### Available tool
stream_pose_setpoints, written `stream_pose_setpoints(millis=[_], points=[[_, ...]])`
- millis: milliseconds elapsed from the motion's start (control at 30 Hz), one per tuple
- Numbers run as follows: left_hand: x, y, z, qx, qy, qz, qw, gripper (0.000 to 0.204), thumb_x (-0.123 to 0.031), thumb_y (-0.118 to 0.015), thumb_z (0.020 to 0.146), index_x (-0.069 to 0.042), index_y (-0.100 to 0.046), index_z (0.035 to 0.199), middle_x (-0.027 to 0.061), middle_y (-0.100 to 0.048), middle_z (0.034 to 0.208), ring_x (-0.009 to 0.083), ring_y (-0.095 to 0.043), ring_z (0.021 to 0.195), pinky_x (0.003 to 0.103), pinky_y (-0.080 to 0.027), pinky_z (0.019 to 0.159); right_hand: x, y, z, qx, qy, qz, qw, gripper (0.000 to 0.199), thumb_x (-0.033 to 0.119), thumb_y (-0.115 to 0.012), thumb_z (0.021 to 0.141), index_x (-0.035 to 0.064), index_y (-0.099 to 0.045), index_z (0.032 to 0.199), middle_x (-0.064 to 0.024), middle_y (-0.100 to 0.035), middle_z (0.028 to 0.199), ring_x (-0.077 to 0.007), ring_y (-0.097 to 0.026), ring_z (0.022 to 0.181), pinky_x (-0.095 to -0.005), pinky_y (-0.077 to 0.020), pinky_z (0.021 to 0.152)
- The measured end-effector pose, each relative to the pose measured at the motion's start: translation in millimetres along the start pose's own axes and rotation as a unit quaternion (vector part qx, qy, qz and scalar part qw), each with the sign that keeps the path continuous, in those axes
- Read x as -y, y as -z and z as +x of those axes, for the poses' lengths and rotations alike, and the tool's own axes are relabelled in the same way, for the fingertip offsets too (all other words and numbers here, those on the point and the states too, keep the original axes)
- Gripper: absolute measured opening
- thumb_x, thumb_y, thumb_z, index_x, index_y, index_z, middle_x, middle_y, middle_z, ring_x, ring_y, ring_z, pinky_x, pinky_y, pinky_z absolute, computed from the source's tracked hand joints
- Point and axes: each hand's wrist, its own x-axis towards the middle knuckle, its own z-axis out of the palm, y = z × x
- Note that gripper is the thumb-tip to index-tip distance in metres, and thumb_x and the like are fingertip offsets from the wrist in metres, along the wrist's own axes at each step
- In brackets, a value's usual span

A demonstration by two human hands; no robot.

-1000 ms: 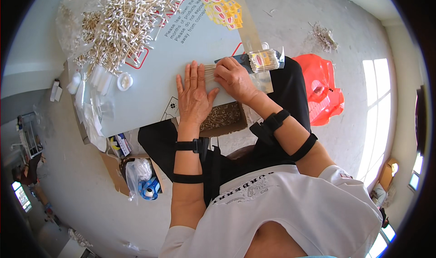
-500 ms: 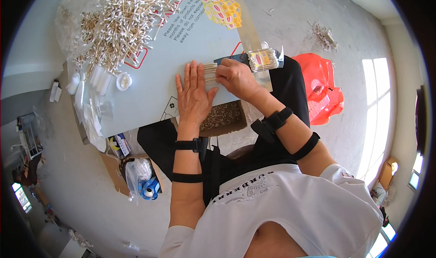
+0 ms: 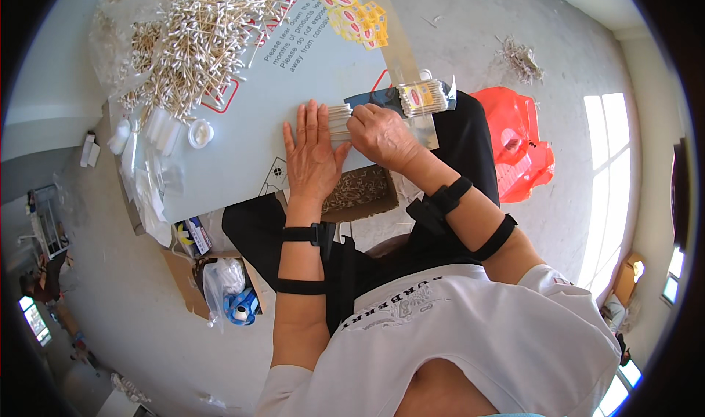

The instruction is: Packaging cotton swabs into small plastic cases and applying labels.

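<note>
My left hand (image 3: 316, 151) lies flat on the table, fingers stretched out, with its palm and fingers over the left part of a small row of cotton swabs (image 3: 339, 113). Against the right end of that row, my right hand (image 3: 385, 134) is closed in a pinch on a cotton swab (image 3: 339, 132), whose other end runs under my left hand. Just right of my right hand sits a clear pack of cotton swabs (image 3: 423, 98) with a yellow label, on a dark flat strip (image 3: 371, 98). The right fingertips are partly hidden by the hand.
A big heap of loose swabs (image 3: 194, 46) covers the far left of the table (image 3: 253, 142). Yellow labels (image 3: 358, 22) lie at the far edge. A small round tub (image 3: 200, 133) stands left. An open cardboard box (image 3: 361, 191) sits below the near edge; a red bag (image 3: 514, 142) lies right.
My right hand has shifted very slightly left and down, still pinching. My left hand stays flat in nearly the same place.
</note>
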Motion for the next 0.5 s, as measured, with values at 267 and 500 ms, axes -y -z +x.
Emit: stream_pose_setpoints(millis=[267, 500], points=[[-7, -1, -1, -0.012, -0.001, -0.008, 1.000, 0.071, -0.032, -0.060, 0.091, -0.002, -0.029, 0.147, 0.0149, -0.028, 0.154, 0.0321, -0.022, 0.144, 0.051, -0.014, 0.118, 16, -10, -16, -0.160, -0.214, 0.279, 0.922, 0.020, -0.002, -0.059, 0.081, 0.0012, -0.056, 0.100, -0.0134, -0.054, 0.110, -0.0292, -0.056, 0.102, -0.0373, -0.0481, 0.088], [-9, -8, 12, -0.181, 0.065, -0.399, 0.896, 0.055, -0.027, -0.049, 0.100, 0.002, -0.034, 0.144, 0.0189, -0.034, 0.148, 0.0319, -0.031, 0.139, 0.042, -0.026, 0.115, 23, -34, -7, -0.274, -0.258, 0.403, 0.834, 0.035, -0.003, -0.049, 0.092, -0.0010, -0.050, 0.127, -0.0182, -0.045, 0.137, -0.0292, -0.045, 0.127, -0.0347, -0.0362, 0.106]])
